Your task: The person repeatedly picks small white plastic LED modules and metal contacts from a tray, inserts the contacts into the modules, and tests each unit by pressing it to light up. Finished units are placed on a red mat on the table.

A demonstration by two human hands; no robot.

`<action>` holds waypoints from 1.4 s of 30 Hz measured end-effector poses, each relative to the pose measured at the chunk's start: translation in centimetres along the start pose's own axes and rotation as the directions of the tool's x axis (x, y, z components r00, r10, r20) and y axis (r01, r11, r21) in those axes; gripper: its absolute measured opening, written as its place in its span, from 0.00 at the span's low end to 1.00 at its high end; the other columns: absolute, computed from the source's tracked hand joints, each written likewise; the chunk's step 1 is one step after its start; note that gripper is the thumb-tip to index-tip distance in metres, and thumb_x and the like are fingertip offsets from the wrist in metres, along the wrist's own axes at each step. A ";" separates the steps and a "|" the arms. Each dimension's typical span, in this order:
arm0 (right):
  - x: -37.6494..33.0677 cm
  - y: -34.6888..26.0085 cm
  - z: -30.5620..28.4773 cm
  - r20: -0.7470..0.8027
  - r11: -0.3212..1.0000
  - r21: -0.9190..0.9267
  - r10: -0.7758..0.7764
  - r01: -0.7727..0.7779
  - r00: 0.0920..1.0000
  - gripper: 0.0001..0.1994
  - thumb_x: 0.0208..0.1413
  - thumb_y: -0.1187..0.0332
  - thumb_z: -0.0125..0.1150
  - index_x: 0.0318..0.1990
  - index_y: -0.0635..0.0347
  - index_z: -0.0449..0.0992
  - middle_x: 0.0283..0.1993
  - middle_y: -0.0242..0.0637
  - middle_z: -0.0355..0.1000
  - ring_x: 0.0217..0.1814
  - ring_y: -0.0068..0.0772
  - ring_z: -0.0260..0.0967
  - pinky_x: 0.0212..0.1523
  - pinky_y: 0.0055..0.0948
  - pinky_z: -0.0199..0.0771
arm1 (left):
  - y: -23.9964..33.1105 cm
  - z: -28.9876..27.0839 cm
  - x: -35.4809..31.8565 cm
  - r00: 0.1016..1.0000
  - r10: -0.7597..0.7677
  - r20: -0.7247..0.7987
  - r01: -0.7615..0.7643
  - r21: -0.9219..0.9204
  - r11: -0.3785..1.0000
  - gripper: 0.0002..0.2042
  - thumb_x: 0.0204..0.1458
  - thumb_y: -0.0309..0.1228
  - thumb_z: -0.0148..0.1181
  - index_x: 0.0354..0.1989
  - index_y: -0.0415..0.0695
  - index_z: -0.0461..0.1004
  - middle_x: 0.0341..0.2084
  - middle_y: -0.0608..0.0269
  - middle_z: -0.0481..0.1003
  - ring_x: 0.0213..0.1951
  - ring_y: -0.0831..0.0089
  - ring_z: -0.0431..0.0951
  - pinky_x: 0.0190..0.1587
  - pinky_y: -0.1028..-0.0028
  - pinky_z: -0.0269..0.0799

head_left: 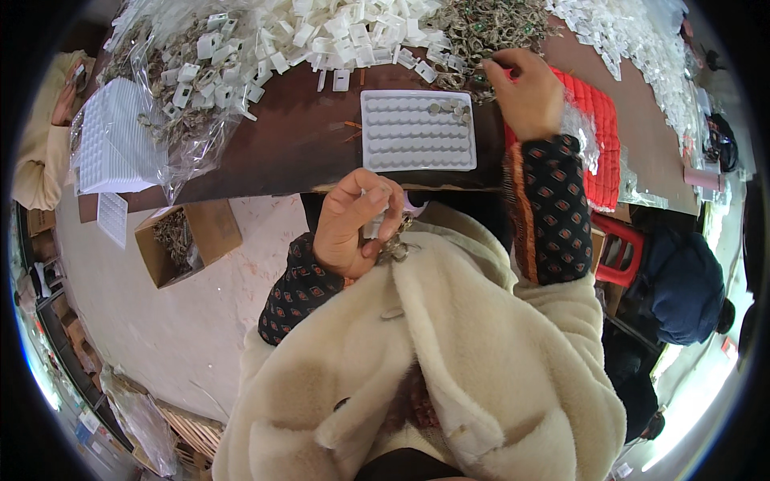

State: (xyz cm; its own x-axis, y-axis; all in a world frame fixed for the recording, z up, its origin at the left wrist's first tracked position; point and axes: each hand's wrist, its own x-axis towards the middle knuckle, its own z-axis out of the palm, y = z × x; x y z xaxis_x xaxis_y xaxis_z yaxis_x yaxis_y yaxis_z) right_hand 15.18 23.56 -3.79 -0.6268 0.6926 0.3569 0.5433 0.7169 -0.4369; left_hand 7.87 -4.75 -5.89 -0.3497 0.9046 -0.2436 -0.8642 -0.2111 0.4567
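My left hand [357,224], in front of my chest, is closed around a small white plastic housing [373,222]. Thin coiled wire [395,248] hangs by its fingertips. Over the table's far side, my right hand [529,94] reaches the near edge of a heap of bundled wire leads [489,28] with green bits among them. Its fingers are bent together, and what they hold, if anything, is hidden. Between the hands lies a white ridged plastic tray [417,148], with several small round silvery pieces [451,110] in its upper right grooves.
White plastic housings [345,32] are heaped at the back. A bag of wired housings [192,88] and stacked white trays [120,140] stand left. A red quilted pad [601,144] lies right, beyond it more clear plastic parts [642,48]. A cardboard box [212,228] is on the floor.
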 end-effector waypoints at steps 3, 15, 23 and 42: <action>-0.7 -0.3 -2.1 0.084 0.878 0.434 0.183 -0.201 0.979 0.09 0.53 0.68 0.68 0.40 0.62 0.80 0.36 0.36 0.79 0.38 0.29 0.76 0.42 0.26 0.74 | 0.2 0.0 0.0 1.000 -0.006 0.016 0.005 0.062 0.998 0.06 0.62 0.34 0.57 0.34 0.47 0.69 0.36 0.58 0.71 0.24 0.78 0.69 0.14 0.87 0.55; -7.4 -7.8 -6.0 0.010 0.686 0.474 -0.632 0.552 0.775 0.14 0.40 0.80 0.67 0.38 0.62 0.80 0.34 0.39 0.74 0.32 0.40 0.73 0.31 0.32 0.75 | 1.5 3.2 -0.1 0.985 0.130 -0.113 -0.087 0.323 0.942 0.11 0.56 0.24 0.62 0.46 0.34 0.75 0.31 0.60 0.76 0.22 0.81 0.67 0.24 0.81 0.61; -8.8 -9.7 -6.1 -0.047 0.771 0.471 -0.463 0.429 0.885 0.12 0.45 0.84 0.68 0.38 0.61 0.79 0.35 0.40 0.74 0.32 0.39 0.74 0.31 0.31 0.76 | 5.1 5.3 -0.3 0.900 0.427 -0.085 -0.292 0.611 0.736 0.11 0.55 0.20 0.64 0.47 0.38 0.77 0.35 0.66 0.77 0.25 0.86 0.71 0.26 0.84 0.68; -9.2 -8.1 -6.0 -0.041 0.736 0.525 -0.480 0.427 0.876 0.12 0.44 0.82 0.70 0.37 0.61 0.80 0.34 0.40 0.75 0.31 0.37 0.75 0.31 0.29 0.77 | 9.3 0.3 7.9 0.630 0.635 0.447 0.136 0.741 -0.657 0.08 0.50 0.37 0.67 0.33 0.47 0.78 0.31 0.61 0.77 0.32 0.59 0.78 0.35 0.66 0.74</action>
State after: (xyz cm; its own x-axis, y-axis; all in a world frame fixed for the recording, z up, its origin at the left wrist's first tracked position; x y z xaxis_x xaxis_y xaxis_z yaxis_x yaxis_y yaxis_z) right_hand 19.88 11.85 1.43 -0.7874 0.2661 0.5560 -0.1616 0.7814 -0.6027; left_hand -2.78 0.57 -3.30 -0.6072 0.6016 0.5191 0.7886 0.5365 0.3006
